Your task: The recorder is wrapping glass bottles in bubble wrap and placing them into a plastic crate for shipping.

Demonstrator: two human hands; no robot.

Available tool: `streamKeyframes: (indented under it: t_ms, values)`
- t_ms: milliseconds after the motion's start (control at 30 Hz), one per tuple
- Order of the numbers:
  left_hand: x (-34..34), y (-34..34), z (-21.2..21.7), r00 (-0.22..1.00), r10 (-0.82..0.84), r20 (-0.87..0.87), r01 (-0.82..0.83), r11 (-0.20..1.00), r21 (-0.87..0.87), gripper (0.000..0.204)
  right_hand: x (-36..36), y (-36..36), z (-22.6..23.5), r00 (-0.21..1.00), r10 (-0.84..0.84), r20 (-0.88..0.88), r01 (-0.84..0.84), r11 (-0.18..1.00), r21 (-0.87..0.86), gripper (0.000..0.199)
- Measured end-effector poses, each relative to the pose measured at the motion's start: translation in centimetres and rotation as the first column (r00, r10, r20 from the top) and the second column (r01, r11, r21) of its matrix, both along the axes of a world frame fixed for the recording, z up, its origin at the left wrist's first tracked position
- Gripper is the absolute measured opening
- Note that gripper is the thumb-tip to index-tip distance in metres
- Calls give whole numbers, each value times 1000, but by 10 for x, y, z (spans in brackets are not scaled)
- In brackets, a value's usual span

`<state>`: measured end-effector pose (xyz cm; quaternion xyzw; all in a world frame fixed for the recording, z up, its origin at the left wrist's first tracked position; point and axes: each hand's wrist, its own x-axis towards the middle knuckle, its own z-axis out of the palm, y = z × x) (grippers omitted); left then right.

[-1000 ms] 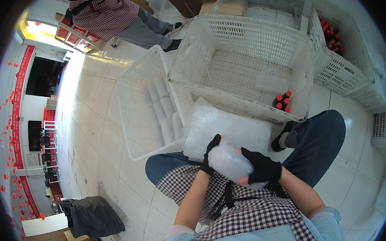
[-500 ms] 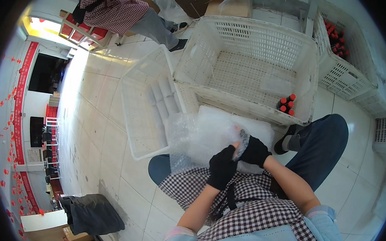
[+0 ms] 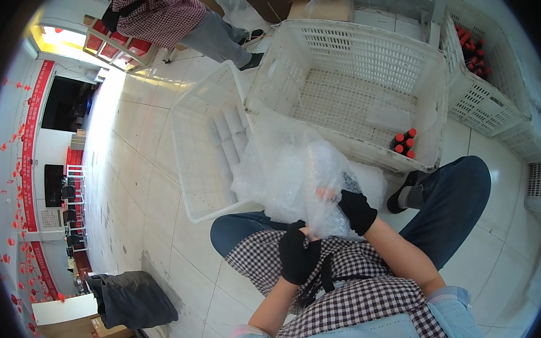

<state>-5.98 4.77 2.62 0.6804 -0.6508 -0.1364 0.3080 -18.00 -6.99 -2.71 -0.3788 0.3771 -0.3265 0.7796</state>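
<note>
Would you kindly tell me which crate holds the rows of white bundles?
The leftmost crate, near the person's left knee, holds the white bundles; the large central crate and upper-right crate show red-capped items instead.

The tiled floor (image 3: pixel 160 194) carries a black bag (image 3: pixel 133 298) near its lower-left corner, a translucent bin (image 3: pixel 189 186) beside a white crate (image 3: pixel 362 49), and stacked crates (image 3: pixel 486 106) along its right edge.
</note>
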Motion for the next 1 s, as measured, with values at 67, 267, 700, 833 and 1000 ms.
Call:
streamKeyframes:
  t_ms: [67,267,700,833,1000]
  values:
    - [0,1,3,999,51,-14,-52,995,-82,22,4,-1,15,994,-72,-81,63,992,-106,39]
    - [-3,10,-20,985,174,-15,-170,976,138,15,6,-2,9,999,10,48,-14,995,95,38]
    - [-32,-6,4,949,-225,-222,262,954,150,22,17,-5,31,903,-306,300,155,886,437,66]
    - [-8,-15,5,902,-427,-55,431,899,82,30,4,8,46,912,-245,330,34,845,534,63]
    - [3,-23,17,779,-553,-296,615,767,185,29,-34,8,47,892,447,60,-385,824,-416,55]
